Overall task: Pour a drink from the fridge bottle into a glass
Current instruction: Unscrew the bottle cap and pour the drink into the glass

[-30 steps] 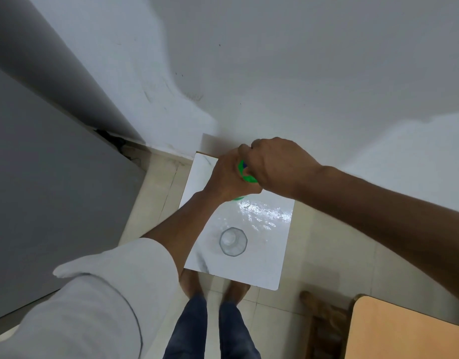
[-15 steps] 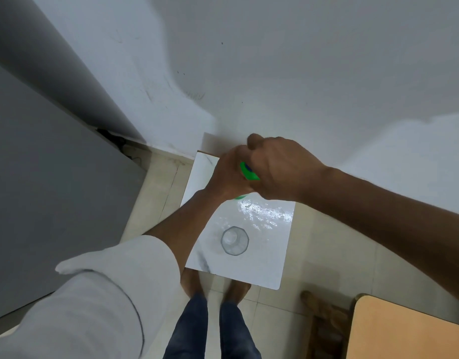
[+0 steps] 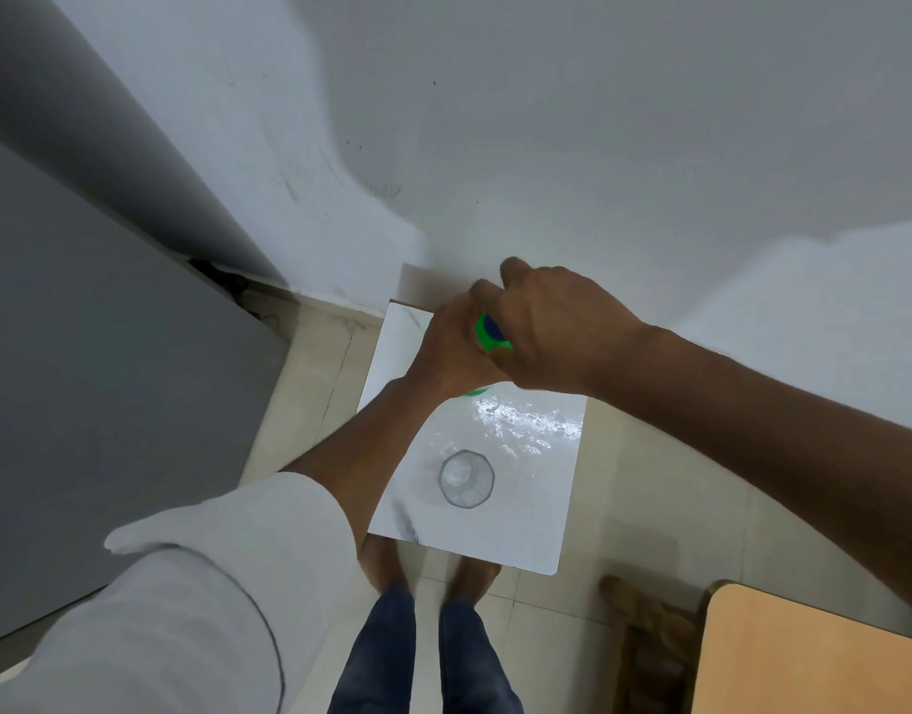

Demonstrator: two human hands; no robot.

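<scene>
The step in hand looks like opening the bottle [image 3: 487,336]: only its green top and a sliver of green lower down show between the two hands, at the far end of the small white counter [image 3: 526,528] near the wall. The left hand [image 3: 451,353] wraps the bottle's neck or shoulder from the left, its grip closed around it, and seems to steady it upright on the counter, though the base is hidden and whether it rests there or is lifted a little cannot be told. The right hand [image 3: 557,327] comes over from the right with its grip curled down onto the cap [image 3: 490,329], fingers closed over the far side and the heel of the hand just beside the green rim; a dark blue patch shows on the top of the cap. Judging by this posture, the cap is being twisted and is not yet off, so pouring has not begun. The glass [image 3: 466,479] stands upright and looks empty, nearer the person on the same counter, apart from the bottle and both hands, with a glossy stretch of counter between them. The next move calls for finishing the twist while the left hand resists the turn, lifting the cap clear, then bringing the bottle back over the glass and tipping it slowly so the stream lands inside the rim.
</scene>
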